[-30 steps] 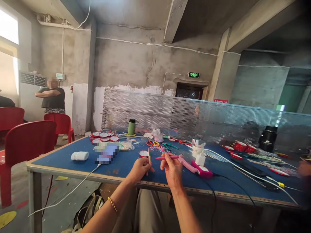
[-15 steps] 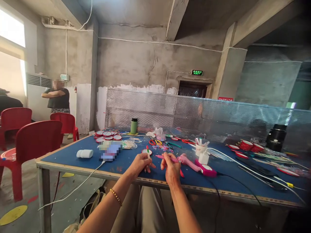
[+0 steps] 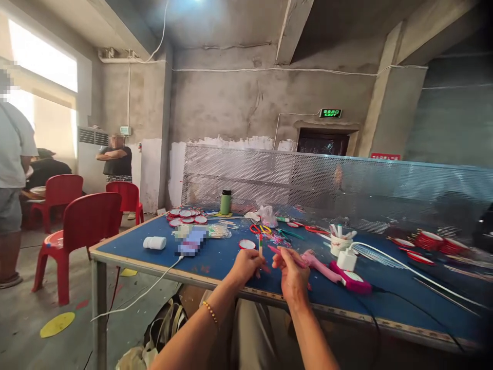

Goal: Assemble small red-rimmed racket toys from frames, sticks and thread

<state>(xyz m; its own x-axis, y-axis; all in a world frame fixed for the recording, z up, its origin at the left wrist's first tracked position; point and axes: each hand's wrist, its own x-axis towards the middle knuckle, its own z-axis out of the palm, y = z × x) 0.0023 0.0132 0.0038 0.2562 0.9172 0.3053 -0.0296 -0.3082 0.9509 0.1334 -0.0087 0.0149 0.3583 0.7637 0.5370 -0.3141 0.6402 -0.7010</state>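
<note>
My left hand (image 3: 246,268) is closed on a thin, pale stick (image 3: 261,247) with a red and green upper end, which stands up above the fingers. To its right, my right hand (image 3: 293,275) is wrapped round a slim pink pen-shaped tool (image 3: 275,250), whose tip points left toward the stick. The two hands are apart, over the table's front edge. Just behind my left hand lies a round white disc with a red rim (image 3: 247,244). A thick pink piece (image 3: 319,264) runs from beside my right hand to a magenta box (image 3: 352,280) with a black cord.
On the blue table (image 3: 215,259) are a white bottle (image 3: 154,242), a phone (image 3: 191,241) on a cable, red-rimmed discs (image 3: 187,215), a green flask (image 3: 226,203), scissors (image 3: 260,229), a pen cup (image 3: 341,242) and a white charger (image 3: 346,259). Red chairs (image 3: 90,226) and people stand left.
The view has swung left, so the table things sit further right. A person in a light shirt now shows at the left edge. Both hands keep their hold.
</note>
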